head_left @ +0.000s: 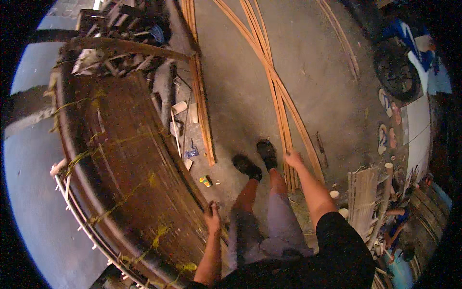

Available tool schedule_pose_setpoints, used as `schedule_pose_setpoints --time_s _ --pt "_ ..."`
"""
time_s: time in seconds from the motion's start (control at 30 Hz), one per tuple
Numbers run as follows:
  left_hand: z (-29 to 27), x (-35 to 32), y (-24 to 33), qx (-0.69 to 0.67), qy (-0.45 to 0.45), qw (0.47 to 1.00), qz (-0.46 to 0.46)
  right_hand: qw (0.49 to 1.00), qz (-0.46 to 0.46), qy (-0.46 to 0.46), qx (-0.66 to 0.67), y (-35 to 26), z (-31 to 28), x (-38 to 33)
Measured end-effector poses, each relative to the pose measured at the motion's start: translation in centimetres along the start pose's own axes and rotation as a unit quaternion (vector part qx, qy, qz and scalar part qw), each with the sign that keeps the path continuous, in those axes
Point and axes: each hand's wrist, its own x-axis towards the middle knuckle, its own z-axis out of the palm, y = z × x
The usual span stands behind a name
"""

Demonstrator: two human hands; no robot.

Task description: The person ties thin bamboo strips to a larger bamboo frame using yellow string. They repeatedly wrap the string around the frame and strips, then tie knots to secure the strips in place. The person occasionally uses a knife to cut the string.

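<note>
My left hand (212,216) hangs beside the right edge of a long brown slatted bench (130,154), fingers curled in. Whether anything small is inside it, I cannot make out. My right hand (293,158) is out in front of my right foot and appears over the near part of long, narrow wooden strips (279,103). Its fingers are too small and blurred to show whether they grip a strip. The strips lie crossed on the concrete floor, running away from me. My feet in dark shoes (246,166) stand just left of their near ends.
More strips (199,106) lie along the bench, near a blue wrapper (192,149) and a yellow-green cup-like item (205,181). Firewood-like pieces (120,60) are heaped at far left. Flip-flops (383,137) and a motorcycle wheel (397,72) are at right; a stick bundle (363,192) stands nearer.
</note>
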Motion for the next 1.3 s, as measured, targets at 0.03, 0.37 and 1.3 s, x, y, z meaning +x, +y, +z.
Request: schedule_pose_setpoints --time_s 0.03,0.37,1.3 --pt "2.2 -0.2 1.3 0.027 -0.01 1.0 0.007 0.998 0.028 -0.058 0.007 -1.1 -0.4 3.6" --pt "9.3 2.9 -4.5 0.07 0.059 0.992 0.09 0.976 0.054 0.2 -0.063 3.1 1.7 32.5" --pt "3.5 -2.8 24.2 0.078 -0.006 0.97 0.229 0.831 -0.389 0.241 0.315 -34.6 -21.0 -13.9"
